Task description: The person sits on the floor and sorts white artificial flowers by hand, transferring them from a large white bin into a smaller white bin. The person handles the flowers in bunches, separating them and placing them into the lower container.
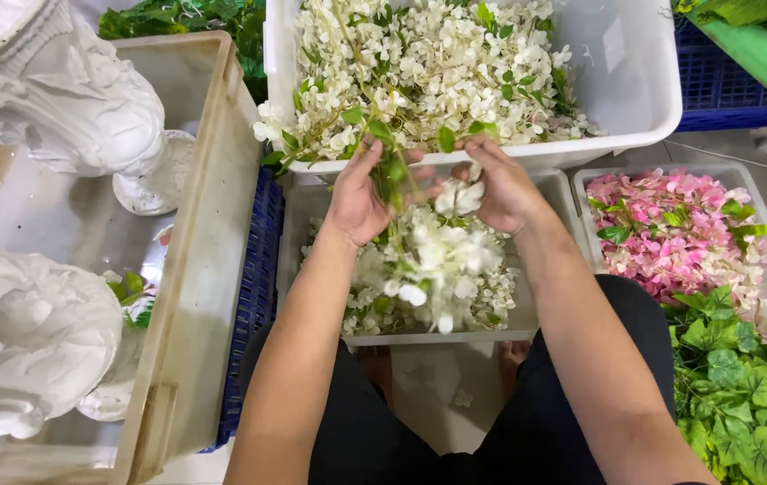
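Our left hand point(358, 199) grips a green stem point(392, 175). Our right hand point(502, 190) pinches white blossoms point(460, 198) beside it, above the flower tray point(311, 211).

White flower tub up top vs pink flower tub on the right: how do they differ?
The white flower tub holds cream-white blossoms on stems; the pink flower tub holds pink ones. The white flower tub is bigger and taller-walled; the pink flower tub is shallower, with loose green leaves at its near end. Both are pale plastic bins, and neither hand touches them.
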